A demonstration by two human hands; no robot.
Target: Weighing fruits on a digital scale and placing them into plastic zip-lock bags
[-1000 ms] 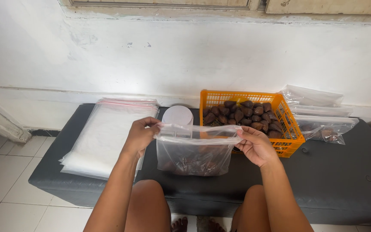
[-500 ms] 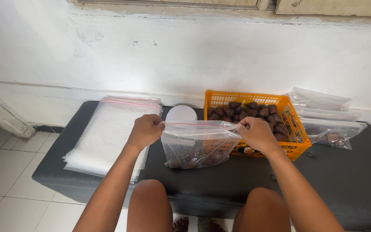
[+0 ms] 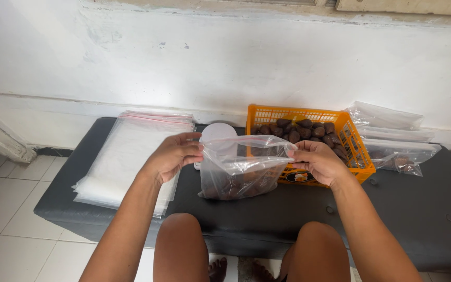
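Bench layout, as we saw it from above

We held the filled bag (image 3: 241, 169) at centre between our left hand (image 3: 173, 155) and right hand (image 3: 317, 161); the bag stack (image 3: 131, 154) lay at nine o'clock, the crate (image 3: 309, 138) at one, the round container (image 3: 217, 133) at twelve, and packed bags (image 3: 392, 136) at three.

Clear plastic bag (image 3: 241, 167) with dark brown fruit inside; orange lattice basket (image 3: 358, 156) of the same brown fruit; dark grey table (image 3: 424, 209); clear bags (image 3: 131, 151) with red-striped tops; white round lid (image 3: 217, 131).
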